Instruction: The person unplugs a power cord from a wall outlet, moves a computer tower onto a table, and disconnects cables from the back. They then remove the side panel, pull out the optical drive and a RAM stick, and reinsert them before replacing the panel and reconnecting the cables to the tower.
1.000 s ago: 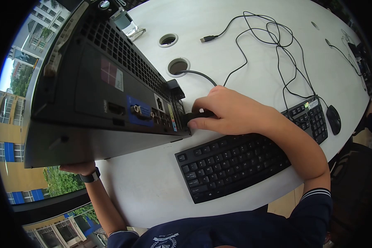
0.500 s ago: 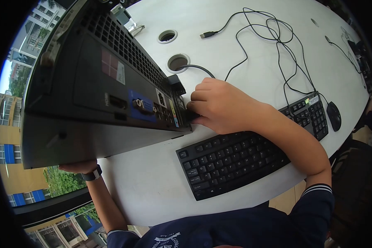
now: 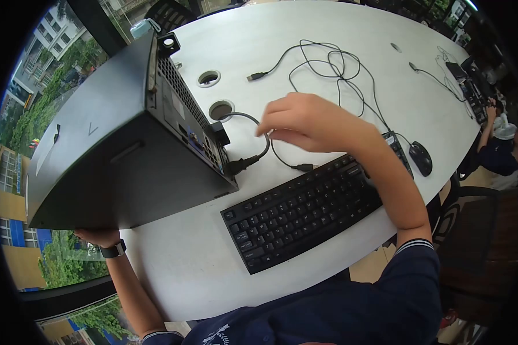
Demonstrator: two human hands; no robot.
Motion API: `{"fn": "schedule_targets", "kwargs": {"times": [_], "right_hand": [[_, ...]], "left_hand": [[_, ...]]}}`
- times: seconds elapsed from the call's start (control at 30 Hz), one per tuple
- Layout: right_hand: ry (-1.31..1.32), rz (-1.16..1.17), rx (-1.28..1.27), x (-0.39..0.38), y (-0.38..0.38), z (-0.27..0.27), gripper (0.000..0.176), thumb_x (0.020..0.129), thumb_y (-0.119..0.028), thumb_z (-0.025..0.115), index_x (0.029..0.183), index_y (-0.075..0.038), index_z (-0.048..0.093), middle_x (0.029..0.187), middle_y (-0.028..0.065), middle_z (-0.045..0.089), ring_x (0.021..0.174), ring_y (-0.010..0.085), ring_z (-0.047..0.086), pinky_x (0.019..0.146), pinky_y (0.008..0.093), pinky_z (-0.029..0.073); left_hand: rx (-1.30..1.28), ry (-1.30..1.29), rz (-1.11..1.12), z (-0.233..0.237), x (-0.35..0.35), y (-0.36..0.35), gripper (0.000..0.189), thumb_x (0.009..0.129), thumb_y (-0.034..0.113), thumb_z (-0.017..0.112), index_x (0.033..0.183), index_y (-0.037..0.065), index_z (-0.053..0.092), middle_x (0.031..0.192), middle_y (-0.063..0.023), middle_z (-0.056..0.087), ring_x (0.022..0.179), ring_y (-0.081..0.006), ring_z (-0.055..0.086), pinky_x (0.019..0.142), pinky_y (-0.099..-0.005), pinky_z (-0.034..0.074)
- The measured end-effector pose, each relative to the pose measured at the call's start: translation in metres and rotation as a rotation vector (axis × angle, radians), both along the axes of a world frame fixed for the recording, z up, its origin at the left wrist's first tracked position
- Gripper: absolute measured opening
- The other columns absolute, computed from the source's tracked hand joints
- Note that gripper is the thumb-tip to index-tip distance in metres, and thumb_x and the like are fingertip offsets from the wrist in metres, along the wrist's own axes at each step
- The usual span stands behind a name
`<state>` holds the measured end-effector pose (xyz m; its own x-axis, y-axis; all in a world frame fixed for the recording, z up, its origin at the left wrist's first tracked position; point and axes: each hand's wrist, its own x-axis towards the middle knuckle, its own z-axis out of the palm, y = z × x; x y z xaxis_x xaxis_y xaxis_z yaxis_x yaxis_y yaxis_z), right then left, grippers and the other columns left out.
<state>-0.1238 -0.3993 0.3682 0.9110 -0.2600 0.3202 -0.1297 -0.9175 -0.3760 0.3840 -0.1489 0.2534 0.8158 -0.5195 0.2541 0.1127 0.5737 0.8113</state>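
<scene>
A black computer tower (image 3: 126, 172) stands tilted at the left, its rear ports turned to the right. My left hand (image 3: 101, 237), with a wristwatch, grips its near bottom edge; most of the fingers are hidden beneath it. A black power plug (image 3: 240, 165) sits at the tower's rear, and its cord (image 3: 266, 144) loops up to a table hole. Above the keyboard (image 3: 305, 213) hovers my right hand (image 3: 308, 123), fingers loosely bent, thumb apart, holding nothing. Below that hand, a USB plug (image 3: 306, 168) lies by the keyboard's back edge.
Another USB plug (image 3: 257, 76) and tangled cable lie farther back on the white table (image 3: 178, 270). Two round cable holes, one with a rim (image 3: 209, 78), are beside the tower. A mouse (image 3: 421, 158) rests at the right. Another person (image 3: 498, 144) sits at the far right.
My right hand has let go of the power plug at the tower's rear and drawn up and right. My view has shifted, showing more of the tower's side and the USB plug by the keyboard.
</scene>
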Motion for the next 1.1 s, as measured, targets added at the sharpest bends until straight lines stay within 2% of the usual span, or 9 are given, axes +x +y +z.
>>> {"fn": "schedule_targets", "kwargs": {"times": [0.07, 0.2, 0.47, 0.53, 0.6, 0.67, 0.77, 0.87, 1.1], "right_hand": [[0.247, -0.036, -0.206, -0.024, 0.0, 0.01, 0.019, 0.088, -0.007, 0.068, 0.106, -0.01, 0.073, 0.104, 0.0043, 0.071, 0.092, 0.0235, 0.066, 0.084, 0.0353, 0.051], [0.301, 0.196, -0.388, -0.026, 0.031, -0.025, 0.021, 0.087, -0.012, 0.066, 0.107, -0.012, 0.074, 0.118, 0.0005, 0.067, 0.102, 0.0175, 0.063, 0.088, 0.0319, 0.051], [0.174, 0.253, -0.686, -0.036, -0.023, -0.035, 0.006, 0.082, -0.009, 0.067, 0.088, -0.007, 0.068, 0.092, 0.0009, 0.066, 0.094, 0.0178, 0.064, 0.094, 0.0322, 0.051], [0.04, 0.122, -0.553, -0.039, -0.036, -0.03, 0.002, 0.084, -0.007, 0.066, 0.083, -0.007, 0.064, 0.085, 0.0021, 0.066, 0.084, 0.0214, 0.065, 0.094, 0.0332, 0.05], [-0.137, -0.028, -0.357, -0.035, -0.03, -0.012, 0.009, 0.085, -0.01, 0.071, 0.082, -0.007, 0.063, 0.074, 0.0046, 0.065, 0.074, 0.0233, 0.063, 0.081, 0.035, 0.051], [-0.289, -0.185, -0.162, -0.022, -0.003, 0.01, 0.011, 0.085, -0.012, 0.074, 0.083, -0.007, 0.064, 0.071, 0.006, 0.064, 0.07, 0.0226, 0.062, 0.072, 0.036, 0.05], [-0.472, -0.119, -0.14, 0.001, 0.022, 0.016, 0.015, 0.083, -0.015, 0.078, 0.083, -0.007, 0.066, 0.069, 0.0055, 0.063, 0.063, 0.0222, 0.059, 0.061, 0.0362, 0.046], [-0.37, -0.059, -0.271, 0.011, 0.029, 0.001, 0.012, 0.083, -0.013, 0.077, 0.082, -0.007, 0.067, 0.067, 0.0036, 0.061, 0.056, 0.0222, 0.056, 0.058, 0.0343, 0.043], [-0.521, -0.103, -0.275, 0.012, 0.029, -0.014, 0.013, 0.08, -0.013, 0.078, 0.079, -0.007, 0.066, 0.061, 0.0009, 0.055, 0.049, 0.0198, 0.05, 0.05, 0.0319, 0.038]], "left_hand": [[-0.036, -0.034, -0.097, -0.013, 0.018, 0.006, 0.1, 0.086, 0.084, 0.046, 0.156, 0.014, 0.04, 0.156, -0.0142, 0.046, 0.141, -0.04, 0.046, 0.116, -0.0625, 0.039], [-0.034, -0.035, -0.124, -0.021, 0.028, 0.005, 0.1, 0.086, 0.084, 0.047, 0.156, 0.014, 0.039, 0.157, -0.0136, 0.044, 0.142, -0.0385, 0.045, 0.116, -0.0605, 0.039], [0.015, -0.137, -0.07, -0.01, 0.007, -0.001, 0.099, 0.087, 0.085, 0.045, 0.157, 0.016, 0.039, 0.158, -0.0105, 0.043, 0.142, -0.0361, 0.045, 0.116, -0.0571, 0.041], [-0.019, -0.145, -0.127, -0.012, 0.013, 0.001, 0.1, 0.086, 0.085, 0.048, 0.156, 0.015, 0.04, 0.156, -0.0097, 0.045, 0.14, -0.0347, 0.046, 0.114, -0.0554, 0.042], [-0.047, -0.17, -0.2, -0.012, 0.014, 0.002, 0.1, 0.083, 0.083, 0.056, 0.154, 0.015, 0.043, 0.153, -0.0074, 0.048, 0.137, -0.0316, 0.049, 0.112, -0.052, 0.043], [-0.04, -0.221, -0.211, -0.009, 0.011, 0.002, 0.099, 0.084, 0.085, 0.053, 0.154, 0.015, 0.043, 0.153, -0.0074, 0.048, 0.138, -0.0311, 0.048, 0.112, -0.0516, 0.042], [-0.038, -0.189, -0.171, -0.009, 0.016, 0.004, 0.1, 0.085, 0.086, 0.049, 0.154, 0.014, 0.043, 0.153, -0.008, 0.048, 0.139, -0.0313, 0.047, 0.113, -0.0522, 0.041], [-0.004, -0.128, -0.079, -0.001, 0.001, 0.003, 0.102, 0.085, 0.088, 0.044, 0.154, 0.013, 0.043, 0.153, -0.0092, 0.048, 0.139, -0.0321, 0.047, 0.115, -0.0532, 0.04], [0.005, -0.164, -0.039, 0.003, -0.003, 0.003, 0.105, 0.084, 0.09, 0.043, 0.153, 0.012, 0.045, 0.152, -0.0107, 0.05, 0.139, -0.0335, 0.048, 0.115, -0.0559, 0.039]]}}
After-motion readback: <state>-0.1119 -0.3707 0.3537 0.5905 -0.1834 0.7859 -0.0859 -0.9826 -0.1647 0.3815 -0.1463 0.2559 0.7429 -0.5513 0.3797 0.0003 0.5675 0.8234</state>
